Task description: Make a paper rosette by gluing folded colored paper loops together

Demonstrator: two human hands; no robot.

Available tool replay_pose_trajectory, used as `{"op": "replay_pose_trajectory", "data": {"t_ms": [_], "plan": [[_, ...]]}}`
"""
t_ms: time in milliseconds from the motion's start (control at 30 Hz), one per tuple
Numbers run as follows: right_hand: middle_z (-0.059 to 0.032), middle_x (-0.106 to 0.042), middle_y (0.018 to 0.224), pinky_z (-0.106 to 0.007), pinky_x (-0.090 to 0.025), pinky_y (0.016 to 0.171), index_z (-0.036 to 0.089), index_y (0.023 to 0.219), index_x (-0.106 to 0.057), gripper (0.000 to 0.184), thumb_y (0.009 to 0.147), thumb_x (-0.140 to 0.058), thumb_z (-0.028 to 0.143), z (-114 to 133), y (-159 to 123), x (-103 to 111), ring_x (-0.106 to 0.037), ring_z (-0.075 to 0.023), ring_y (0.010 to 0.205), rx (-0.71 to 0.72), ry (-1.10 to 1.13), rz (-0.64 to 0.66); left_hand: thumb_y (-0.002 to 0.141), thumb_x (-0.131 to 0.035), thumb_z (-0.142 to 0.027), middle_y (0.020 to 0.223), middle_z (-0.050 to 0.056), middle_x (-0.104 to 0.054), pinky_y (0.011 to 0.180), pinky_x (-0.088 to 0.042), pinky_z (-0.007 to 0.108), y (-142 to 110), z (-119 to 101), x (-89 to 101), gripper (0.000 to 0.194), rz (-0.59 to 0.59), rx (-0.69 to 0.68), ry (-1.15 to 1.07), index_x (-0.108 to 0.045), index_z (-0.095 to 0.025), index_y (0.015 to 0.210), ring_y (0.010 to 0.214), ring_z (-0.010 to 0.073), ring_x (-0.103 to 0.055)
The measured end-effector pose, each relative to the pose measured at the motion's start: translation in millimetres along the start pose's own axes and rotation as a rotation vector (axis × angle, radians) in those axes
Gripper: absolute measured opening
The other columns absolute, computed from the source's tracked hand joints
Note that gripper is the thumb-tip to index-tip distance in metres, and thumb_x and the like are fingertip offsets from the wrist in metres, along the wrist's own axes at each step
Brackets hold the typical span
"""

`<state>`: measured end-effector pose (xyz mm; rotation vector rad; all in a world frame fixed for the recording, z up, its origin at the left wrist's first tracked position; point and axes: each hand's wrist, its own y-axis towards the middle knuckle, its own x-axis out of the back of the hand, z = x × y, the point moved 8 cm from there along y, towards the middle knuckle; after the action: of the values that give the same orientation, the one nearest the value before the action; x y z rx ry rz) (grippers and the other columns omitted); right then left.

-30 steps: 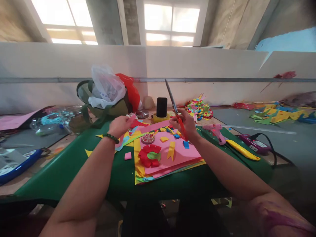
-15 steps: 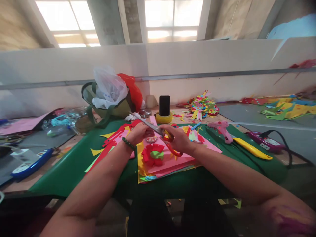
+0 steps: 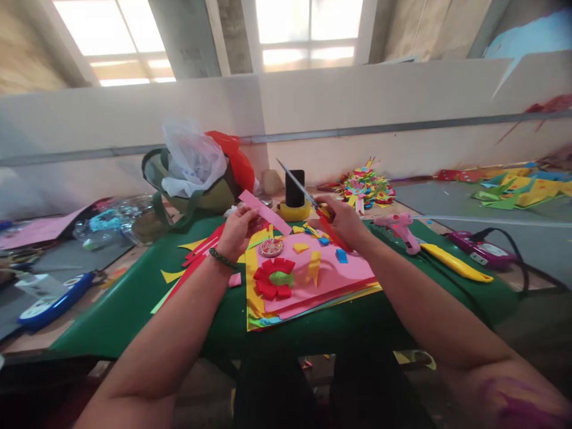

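Note:
My left hand [image 3: 239, 232], with a dark beaded bracelet at the wrist, pinches a pink paper strip [image 3: 266, 213] that points away to the right. In my right hand [image 3: 342, 220] is a pair of scissors [image 3: 298, 186], the handles in my fingers and the blades raised up and left, apart from the strip. Below both hands lies a stack of pink paper sheets [image 3: 333, 271]. On it rest a red paper flower [image 3: 273, 279] with a green middle, a small round tin [image 3: 271, 247], a notched yellow paper piece [image 3: 313, 268] and several scraps.
A pink glue gun [image 3: 402, 229] and a yellow cutter [image 3: 456, 262] lie on the right of the green mat [image 3: 120, 310]. Behind stand a phone [image 3: 295, 188] on a yellow tape roll [image 3: 294, 210], a full bag [image 3: 196, 202] and a pile of paper flowers [image 3: 366, 187].
My right hand has drawn the scissors away to the right and tilted the blades upward. My left hand has shifted left with the pink strip. A small pink piece now lies by my left wrist.

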<state>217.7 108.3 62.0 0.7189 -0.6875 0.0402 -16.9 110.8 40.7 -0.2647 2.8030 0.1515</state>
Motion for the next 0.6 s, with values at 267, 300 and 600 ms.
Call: {"op": "replay_pose_trajectory", "data": {"t_ms": [267, 300, 600], "plan": [[-0.0066, -0.075, 0.095, -0.026, -0.043, 0.064, 0.022, 0.113, -0.074, 0.044, 0.069, -0.072, 0.019, -31, -2, -11, -0.066, -0.0216, 0.081, -0.088, -0.477, 0.558, 0.082, -0.063, -0.01, 0.065, -0.003, -0.066, 0.054, -0.05, 0.016, 0, 3, -5.9, 0.015, 0.013, -0.033, 0.01, -0.051, -0.018, 0.078, 0.053, 0.0072, -0.062], [-0.0064, -0.075, 0.094, -0.026, -0.043, 0.063, 0.022, 0.113, -0.075, 0.045, 0.068, -0.073, 0.019, -33, -3, -13, -0.066, -0.0217, 0.08, -0.106, -0.465, 0.581, 0.083, -0.062, -0.01, 0.068, -0.001, -0.068, 0.054, -0.05, 0.016, -1, 4, -8.1, 0.013, 0.028, -0.024, 0.013, -0.052, -0.018, 0.079, 0.054, 0.0075, -0.063], [-0.0101, -0.075, 0.086, -0.032, -0.046, 0.066, 0.019, 0.087, -0.078, 0.015, 0.075, -0.069, 0.016, -31, -6, -10, -0.068, -0.0257, 0.082, -0.217, -0.476, 0.51, 0.087, -0.058, -0.008, 0.068, -0.004, -0.066, 0.059, -0.052, 0.014, -18, 13, -26.8, 0.015, 0.072, -0.003, -0.008, -0.049, -0.018, 0.079, 0.054, 0.0049, -0.062]]}}
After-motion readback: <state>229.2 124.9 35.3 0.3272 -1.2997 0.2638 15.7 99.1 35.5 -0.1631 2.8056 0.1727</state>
